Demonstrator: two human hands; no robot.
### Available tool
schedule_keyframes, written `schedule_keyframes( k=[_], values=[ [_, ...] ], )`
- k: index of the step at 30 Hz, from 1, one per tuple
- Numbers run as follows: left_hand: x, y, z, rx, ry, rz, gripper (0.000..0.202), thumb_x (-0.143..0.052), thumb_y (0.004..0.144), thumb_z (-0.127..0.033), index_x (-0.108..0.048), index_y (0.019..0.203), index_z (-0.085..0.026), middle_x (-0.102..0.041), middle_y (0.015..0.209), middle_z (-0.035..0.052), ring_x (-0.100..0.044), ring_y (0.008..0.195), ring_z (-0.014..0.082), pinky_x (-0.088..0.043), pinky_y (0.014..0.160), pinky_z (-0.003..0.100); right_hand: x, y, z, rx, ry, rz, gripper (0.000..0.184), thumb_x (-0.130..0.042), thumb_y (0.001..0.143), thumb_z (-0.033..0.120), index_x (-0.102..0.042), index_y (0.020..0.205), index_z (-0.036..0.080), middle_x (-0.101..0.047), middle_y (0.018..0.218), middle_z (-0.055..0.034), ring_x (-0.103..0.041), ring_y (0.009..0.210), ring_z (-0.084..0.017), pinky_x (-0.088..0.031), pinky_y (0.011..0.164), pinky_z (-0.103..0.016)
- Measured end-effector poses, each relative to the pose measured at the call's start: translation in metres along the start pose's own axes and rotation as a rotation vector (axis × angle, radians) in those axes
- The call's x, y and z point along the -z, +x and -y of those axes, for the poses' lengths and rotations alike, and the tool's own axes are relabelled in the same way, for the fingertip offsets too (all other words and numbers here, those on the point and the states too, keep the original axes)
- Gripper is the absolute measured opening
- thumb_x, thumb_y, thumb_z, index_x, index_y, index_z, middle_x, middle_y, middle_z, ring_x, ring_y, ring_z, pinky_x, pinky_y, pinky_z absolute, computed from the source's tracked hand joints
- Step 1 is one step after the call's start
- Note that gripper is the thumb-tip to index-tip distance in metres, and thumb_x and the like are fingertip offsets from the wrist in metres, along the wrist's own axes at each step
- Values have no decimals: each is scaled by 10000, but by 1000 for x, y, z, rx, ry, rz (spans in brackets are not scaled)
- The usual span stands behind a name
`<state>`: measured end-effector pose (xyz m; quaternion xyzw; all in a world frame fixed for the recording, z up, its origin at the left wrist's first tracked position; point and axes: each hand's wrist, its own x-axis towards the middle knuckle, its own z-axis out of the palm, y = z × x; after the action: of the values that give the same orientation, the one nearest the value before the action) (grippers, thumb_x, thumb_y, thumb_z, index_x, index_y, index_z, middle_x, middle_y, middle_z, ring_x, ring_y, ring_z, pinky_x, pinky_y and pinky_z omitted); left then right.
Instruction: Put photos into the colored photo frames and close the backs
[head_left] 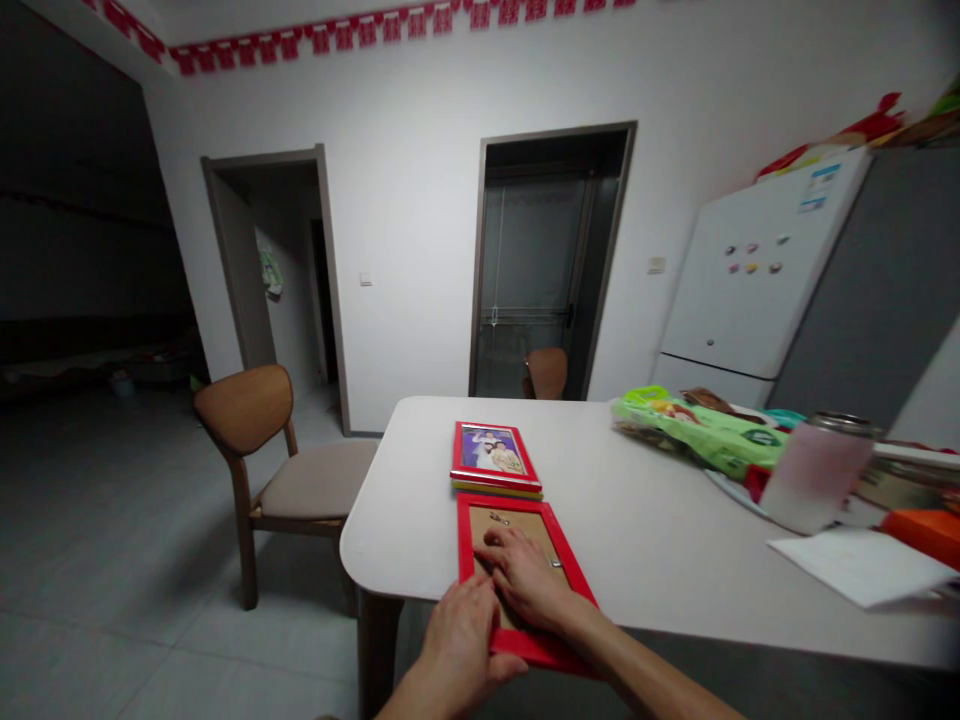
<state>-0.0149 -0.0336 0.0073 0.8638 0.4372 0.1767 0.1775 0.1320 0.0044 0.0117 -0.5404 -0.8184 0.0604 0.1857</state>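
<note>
Red photo frame (568, 548): state its position
Back side up on the white table (600, 490), at the near edge, its near end projecting past that edge

Larger items first, then
After the table, a wooden chair (319, 482) with a pale seat stands beside its left end. A green bag (697, 432) lies on the right part of the tabletop, a pink bottle (814, 475) upright near it

And around the frame?
Just beyond its far edge sits a stack of framed pictures (495, 452), the top one red-bordered, photo upward, with a yellow edge below

Hands?
Left hand (466, 622): fingers bent over the frame's near left corner, thumb along the near border, gripping it. Right hand (525, 577): fingers bent on the brown backing (534, 520); whether the fingertips pinch anything, I cannot tell

Smallest item?
A metal clip (556, 563) at the backing's right side, clear of the fingers
</note>
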Motion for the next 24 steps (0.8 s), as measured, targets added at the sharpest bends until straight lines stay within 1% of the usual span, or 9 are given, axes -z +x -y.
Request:
schedule_keyframes(
  k=[2,5,7,10,14,18,21,22,24],
  values=[
    [-3,-2,0,29,-5,11,729,-686,564,-381,-403,1185,-122,-437,1232,113,-381,1130,237,-266,980,331,0,5,-7,-41,23,-32,294,-395,749,227,-599,961,233,-552,1019,-49,-458,961,-179,-319,807,-295],
    [-6,-4,-1,59,-11,52,764,-681,563,-394,-380,1205,-109,-406,1256,128,-347,1157,246,-240,992,345,-2,17,-23,-205,33,-112,309,-407,757,280,-588,993,195,-592,986,-64,-508,900,-164,-340,765,-257],
    [-6,-6,-3,67,-17,64,769,-679,563,-391,-375,1209,-106,-397,1262,128,-340,1163,245,-236,994,341,-5,27,-34,-305,31,-130,277,-411,758,302,-621,894,182,-628,879,-60,-544,788,-153,-357,662,-235],
    [-4,-7,-7,86,-22,57,781,-685,554,-383,-372,1212,-100,-405,1255,134,-356,1150,254,-248,985,348,-12,39,-47,-400,28,-128,258,-430,750,330,-629,733,167,-640,730,-57,-548,631,-141,-318,520,-224],
    [-2,-7,-12,109,-23,72,783,-700,542,-353,-382,1204,-84,-412,1247,145,-358,1148,259,-242,988,347,-21,50,-55,-497,22,-152,266,-442,746,363,-612,720,160,-641,733,-70,-542,602,-144,-283,484,-231],
    [2,-9,-11,117,-28,63,770,-699,543,-346,-389,1199,-90,-418,1242,144,-362,1146,254,-243,986,339,-19,54,-58,-546,30,-185,263,-473,724,372,-601,728,142,-641,770,-107,-554,644,-164,-292,498,-234],
    [5,-7,-13,115,-19,84,788,-705,536,-349,-379,1199,-74,-408,1247,158,-353,1153,259,-220,997,371,-13,53,-58,-523,71,-216,238,-480,717,351,-595,711,143,-645,760,-100,-558,644,-154,-314,518,-226],
    [5,-5,-15,98,-9,107,791,-712,525,-352,-388,1191,-74,-396,1254,163,-339,1163,262,-193,1005,390,-10,51,-58,-503,91,-227,237,-472,719,346,-594,698,144,-646,742,-93,-555,631,-147,-322,525,-224],
    [2,2,-24,12,25,152,782,-731,498,-350,-416,1165,-89,-349,1284,165,-282,1194,273,-129,1015,432,-3,45,-58,-455,138,-248,243,-444,726,338,-595,679,152,-648,720,-75,-552,618,-136,-343,546,-220]
  ],
)
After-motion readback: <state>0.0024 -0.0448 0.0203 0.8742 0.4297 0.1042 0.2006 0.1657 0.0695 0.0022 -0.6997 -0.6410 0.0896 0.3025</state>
